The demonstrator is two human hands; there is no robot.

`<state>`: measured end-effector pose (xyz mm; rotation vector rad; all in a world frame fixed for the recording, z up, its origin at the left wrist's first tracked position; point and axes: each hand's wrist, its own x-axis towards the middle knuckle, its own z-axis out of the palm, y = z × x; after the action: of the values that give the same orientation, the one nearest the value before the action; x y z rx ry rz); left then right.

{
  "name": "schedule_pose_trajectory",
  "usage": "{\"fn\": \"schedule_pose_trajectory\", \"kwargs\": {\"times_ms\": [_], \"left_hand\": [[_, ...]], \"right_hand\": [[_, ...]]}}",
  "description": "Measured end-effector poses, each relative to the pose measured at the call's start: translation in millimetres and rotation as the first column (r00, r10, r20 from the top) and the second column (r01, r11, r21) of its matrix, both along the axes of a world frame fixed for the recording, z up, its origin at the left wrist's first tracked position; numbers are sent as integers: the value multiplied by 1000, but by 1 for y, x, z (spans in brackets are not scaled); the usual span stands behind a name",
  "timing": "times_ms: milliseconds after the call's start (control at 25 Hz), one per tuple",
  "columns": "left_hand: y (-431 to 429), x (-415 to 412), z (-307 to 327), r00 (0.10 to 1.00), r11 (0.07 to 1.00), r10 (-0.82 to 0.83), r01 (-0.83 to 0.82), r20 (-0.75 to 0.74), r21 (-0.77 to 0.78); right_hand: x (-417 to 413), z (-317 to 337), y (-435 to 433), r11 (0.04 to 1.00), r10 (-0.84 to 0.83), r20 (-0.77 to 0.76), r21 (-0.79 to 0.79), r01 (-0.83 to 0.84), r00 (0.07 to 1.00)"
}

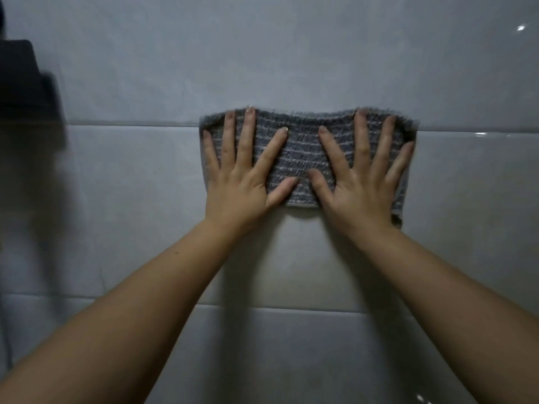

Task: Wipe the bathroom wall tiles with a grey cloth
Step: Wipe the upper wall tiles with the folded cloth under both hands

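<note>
A grey ribbed cloth (303, 147) lies spread flat against the pale glossy wall tiles (291, 62), straddling a horizontal grout line. My left hand (245, 176) presses flat on the cloth's left half with its fingers spread. On the right half my right hand (361, 182) presses the same way, fingers fanned upward. Both thumbs point toward each other near the cloth's lower middle. Neither hand curls around the fabric; the palms hold it against the wall.
A dark blurred object (26, 83) juts from the wall at the upper left, with a shadow below it. Horizontal grout lines (131, 123) cross the wall. Light glints show on the tiles at the right (520, 27).
</note>
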<state>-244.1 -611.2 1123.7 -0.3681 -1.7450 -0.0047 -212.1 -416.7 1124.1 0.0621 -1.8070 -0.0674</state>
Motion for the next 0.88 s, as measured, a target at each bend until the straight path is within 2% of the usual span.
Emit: {"fn": "schedule_pose_trajectory", "kwargs": {"times_ms": [120,320,400,520,600,680,760,880], "left_hand": [[39,4,2,1000,1000,-9,8,-20,-19],[78,13,-67,999,995,-40,40,-3,-91],[83,16,-76,999,995,-42,41,1,-89],[96,16,-50,998,994,-64,62,-27,-89],[118,17,-12,997,997,-68,66,-42,-36],[146,18,18,997,998,-68,68,-32,11],[166,21,22,997,997,-75,75,-23,6],[170,23,-15,992,988,-121,116,-43,-103]], "right_hand": [[6,1,43,999,-32,4,-3,32,999],[13,-79,80,998,-61,30,12,61,998],[15,-89,86,998,-49,50,45,47,998],[15,-58,96,999,-38,21,14,38,999],[16,-16,113,997,-39,-10,-60,39,999],[18,17,137,997,-52,-3,-57,51,999],[22,15,158,997,-62,-9,-40,61,998],[26,-37,170,996,-61,-22,-71,59,998]]}}
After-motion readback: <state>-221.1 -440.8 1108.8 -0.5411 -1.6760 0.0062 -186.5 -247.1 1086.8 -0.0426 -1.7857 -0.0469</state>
